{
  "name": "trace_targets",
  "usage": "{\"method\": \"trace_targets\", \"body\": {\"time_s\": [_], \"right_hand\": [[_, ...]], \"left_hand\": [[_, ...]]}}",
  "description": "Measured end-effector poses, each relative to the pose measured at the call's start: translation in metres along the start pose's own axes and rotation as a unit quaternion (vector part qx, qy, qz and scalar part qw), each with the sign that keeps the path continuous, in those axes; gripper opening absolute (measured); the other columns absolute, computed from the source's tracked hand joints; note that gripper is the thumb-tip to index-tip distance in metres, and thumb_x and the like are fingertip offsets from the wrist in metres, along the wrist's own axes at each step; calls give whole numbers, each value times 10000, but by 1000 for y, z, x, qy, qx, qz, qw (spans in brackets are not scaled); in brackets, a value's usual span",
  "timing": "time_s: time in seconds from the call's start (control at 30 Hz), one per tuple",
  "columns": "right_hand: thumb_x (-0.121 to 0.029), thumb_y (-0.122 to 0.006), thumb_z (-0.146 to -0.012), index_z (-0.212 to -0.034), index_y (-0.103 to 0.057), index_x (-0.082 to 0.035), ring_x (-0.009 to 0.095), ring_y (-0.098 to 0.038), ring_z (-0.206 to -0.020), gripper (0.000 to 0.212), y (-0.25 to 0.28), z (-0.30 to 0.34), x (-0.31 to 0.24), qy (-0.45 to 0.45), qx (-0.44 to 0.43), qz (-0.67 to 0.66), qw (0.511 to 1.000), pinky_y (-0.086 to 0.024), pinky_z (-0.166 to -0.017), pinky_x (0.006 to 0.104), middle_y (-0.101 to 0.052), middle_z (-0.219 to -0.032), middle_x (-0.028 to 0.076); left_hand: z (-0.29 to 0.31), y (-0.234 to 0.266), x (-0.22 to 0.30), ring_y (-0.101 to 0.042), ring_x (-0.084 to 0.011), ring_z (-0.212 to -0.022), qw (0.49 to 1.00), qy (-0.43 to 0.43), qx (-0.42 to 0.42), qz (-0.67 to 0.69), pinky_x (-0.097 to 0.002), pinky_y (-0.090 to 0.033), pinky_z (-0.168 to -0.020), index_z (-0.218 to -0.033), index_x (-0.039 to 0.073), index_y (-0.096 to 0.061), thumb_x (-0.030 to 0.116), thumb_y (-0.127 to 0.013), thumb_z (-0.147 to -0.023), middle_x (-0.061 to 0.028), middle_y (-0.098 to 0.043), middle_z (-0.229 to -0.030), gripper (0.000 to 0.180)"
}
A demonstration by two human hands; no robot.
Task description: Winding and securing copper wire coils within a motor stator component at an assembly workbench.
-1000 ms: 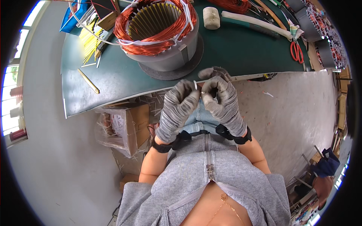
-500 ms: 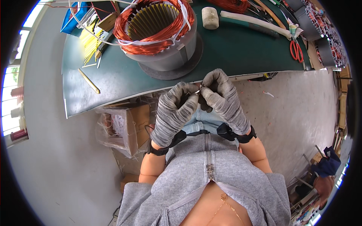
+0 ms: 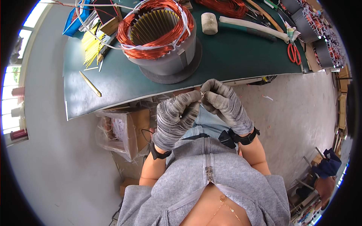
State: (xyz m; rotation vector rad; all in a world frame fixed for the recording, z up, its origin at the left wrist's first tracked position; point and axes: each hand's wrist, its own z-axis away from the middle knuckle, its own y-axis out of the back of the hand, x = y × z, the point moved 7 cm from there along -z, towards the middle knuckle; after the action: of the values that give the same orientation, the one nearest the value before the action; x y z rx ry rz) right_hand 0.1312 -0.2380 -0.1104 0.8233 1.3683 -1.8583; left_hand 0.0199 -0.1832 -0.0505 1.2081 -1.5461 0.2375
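Note:
In grey knit gloves, my left hand [image 3: 172, 117] and my right hand [image 3: 229, 108] meet in front of my lap, just off the table's near edge. The fingertips of both are pinched together around a small pale scrap [image 3: 201, 95], too small and too covered to name. Beyond them on the green table [image 3: 124, 88] stands a grey motor stator [image 3: 166, 64], its copper windings [image 3: 151, 53] tied with white tape and its inside lined with yellow slot strips. Neither hand touches the stator, which rests on a dark round base [image 3: 177, 77].
A yellowish pointed stick [image 3: 89, 83] and yellow strips [image 3: 90, 49] lie at left beside a blue bin [image 3: 74, 23]. Behind are a white mallet head [image 3: 209, 23], a pale-handled tool [image 3: 252, 27] and red scissors [image 3: 293, 53]. A cardboard box [image 3: 138, 126] sits below the table.
Both hands have come slightly lower, toward my body, still pinched together. The left hand has turned, with its fingers pointing more to the right. The view has shifted a little.

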Motion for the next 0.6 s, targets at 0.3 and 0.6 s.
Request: {"method": "trace_targets", "body": {"time_s": [0.3, 0.6], "right_hand": [[-255, -560, -860, -884, -504, -69, 17, -362, -535, 195, -5, 2, -3, -32, -12, 26, 999, -281, -448, 154, -431, -672, -50], [-284, -563, -854, -918, -503, -76, 21, -364, -549, 226, -9, -1, -1, -57, -69, -72, 993, -294, -471, 154, -443, -696, -40]], "left_hand": [[6, -1, 13, -598, -186, -578, 975, -140, 2, -171, -249, -477, -549, -887, 52, -644, 74, -694, -719, -57, -613, -688, 177], [-5, -5, 4, -624, -205, -636, 997, -35, -2, -68, -275, -495, -598, -937, 42, -630, 29, -647, -737, -101, -644, -766, 201]]}}
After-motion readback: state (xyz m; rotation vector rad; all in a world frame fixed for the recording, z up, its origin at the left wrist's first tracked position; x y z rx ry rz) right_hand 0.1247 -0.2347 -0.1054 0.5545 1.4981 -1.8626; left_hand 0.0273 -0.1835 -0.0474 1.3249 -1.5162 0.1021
